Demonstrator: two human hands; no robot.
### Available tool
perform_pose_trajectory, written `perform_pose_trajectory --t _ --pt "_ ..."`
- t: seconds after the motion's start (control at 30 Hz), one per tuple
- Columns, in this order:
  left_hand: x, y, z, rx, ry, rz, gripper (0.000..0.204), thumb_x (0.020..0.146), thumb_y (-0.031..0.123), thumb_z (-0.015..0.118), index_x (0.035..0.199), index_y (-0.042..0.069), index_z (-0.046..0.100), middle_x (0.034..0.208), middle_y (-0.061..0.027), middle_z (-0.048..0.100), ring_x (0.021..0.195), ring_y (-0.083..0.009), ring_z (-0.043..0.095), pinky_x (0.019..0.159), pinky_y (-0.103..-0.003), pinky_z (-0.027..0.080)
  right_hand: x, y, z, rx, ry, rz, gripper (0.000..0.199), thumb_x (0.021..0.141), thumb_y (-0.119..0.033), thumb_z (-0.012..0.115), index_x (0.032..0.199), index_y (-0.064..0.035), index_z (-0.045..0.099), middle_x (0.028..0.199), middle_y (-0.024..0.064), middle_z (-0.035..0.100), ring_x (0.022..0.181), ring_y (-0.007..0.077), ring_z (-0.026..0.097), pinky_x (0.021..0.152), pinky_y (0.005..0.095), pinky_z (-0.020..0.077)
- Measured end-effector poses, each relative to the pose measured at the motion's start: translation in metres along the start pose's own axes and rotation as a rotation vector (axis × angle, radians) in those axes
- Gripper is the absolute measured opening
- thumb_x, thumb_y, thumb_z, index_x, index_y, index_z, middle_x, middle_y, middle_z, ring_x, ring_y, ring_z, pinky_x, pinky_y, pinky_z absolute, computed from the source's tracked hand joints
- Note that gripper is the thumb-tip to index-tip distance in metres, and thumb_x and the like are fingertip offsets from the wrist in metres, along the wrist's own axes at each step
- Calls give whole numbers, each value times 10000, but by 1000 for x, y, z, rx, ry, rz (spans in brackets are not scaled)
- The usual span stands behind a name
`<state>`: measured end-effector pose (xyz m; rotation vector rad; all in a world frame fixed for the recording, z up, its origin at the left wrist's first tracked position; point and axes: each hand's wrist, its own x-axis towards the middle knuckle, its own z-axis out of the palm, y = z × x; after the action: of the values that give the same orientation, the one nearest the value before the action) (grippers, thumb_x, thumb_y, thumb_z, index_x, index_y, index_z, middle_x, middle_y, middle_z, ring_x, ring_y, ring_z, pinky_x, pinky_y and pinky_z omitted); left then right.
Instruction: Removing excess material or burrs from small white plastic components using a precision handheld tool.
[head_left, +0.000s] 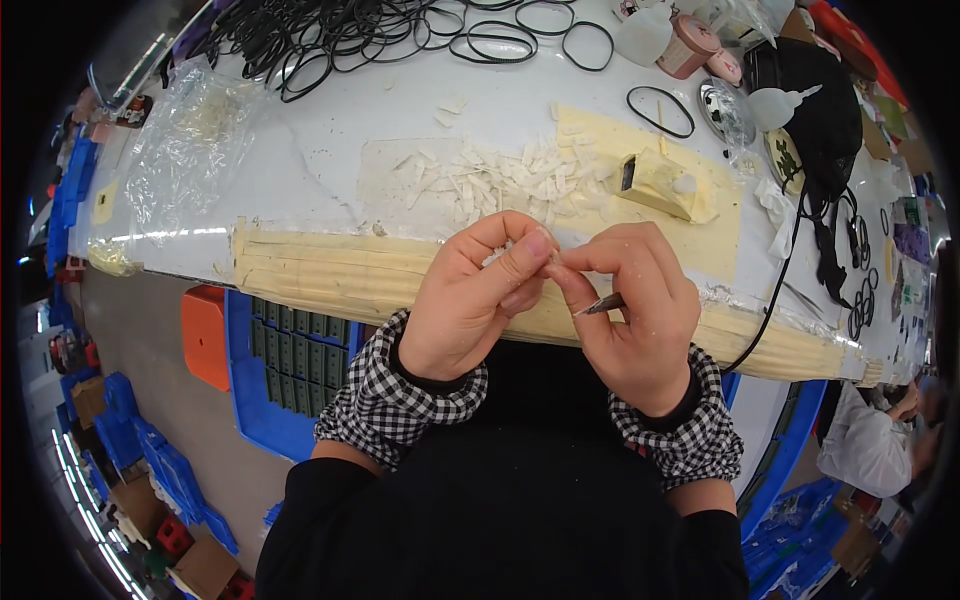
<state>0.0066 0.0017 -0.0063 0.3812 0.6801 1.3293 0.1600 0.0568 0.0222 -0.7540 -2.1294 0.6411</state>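
Two pinches meet, of left hand [470,285] and right hand [640,300]; what is between, I cannot tell. The pointed tool [608,302] gripped in the right could prick if it turns. Farther, loose pale strips [545,185] on the desk [320,150] may scatter if brushed.

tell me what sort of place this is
Probably a factory or workshop: a heap of black loops and scattered off-white strips lie on the worktable, and a blue crate holding rows of dark green parts sits below it.
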Motion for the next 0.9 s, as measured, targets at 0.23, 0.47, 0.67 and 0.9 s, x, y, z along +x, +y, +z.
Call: perform_pose_trajectory --t 0.23,0.47,0.67,0.9 --pt "1 7 0 -42 -115 -129 212 981 231 487 878 52 536 714 41 478 565 -19 344 538 -175 305 2 0 -10 -29 -208 83 293 757 -298 731 805 -68 556 701 53 566 563 216 583 484 298 448" --pt "0 8 -4 -58 -207 -212 222 987 224 470 856 53 527 704 45 462 547 -9 325 513 -172 279 1 -1 -11 -86 -317 100 322 781 -353 683 793 -72 527 674 52 564 568 229 579 489 311 438" --pt "-2 9 -4 31 -175 -197 229 978 242 483 835 63 488 731 35 433 539 -5 305 492 -164 254 0 -1 -12 -113 -338 105 313 807 -375 649 804 -85 530 652 45 532 578 243 558 493 332 425" --pt "-3 11 -1 107 -141 -165 238 962 248 507 809 70 472 752 30 406 530 5 293 489 -151 251 -2 0 -13 -174 -368 88 315 811 -394 635 797 -94 536 624 42 501 550 241 538 477 340 412"
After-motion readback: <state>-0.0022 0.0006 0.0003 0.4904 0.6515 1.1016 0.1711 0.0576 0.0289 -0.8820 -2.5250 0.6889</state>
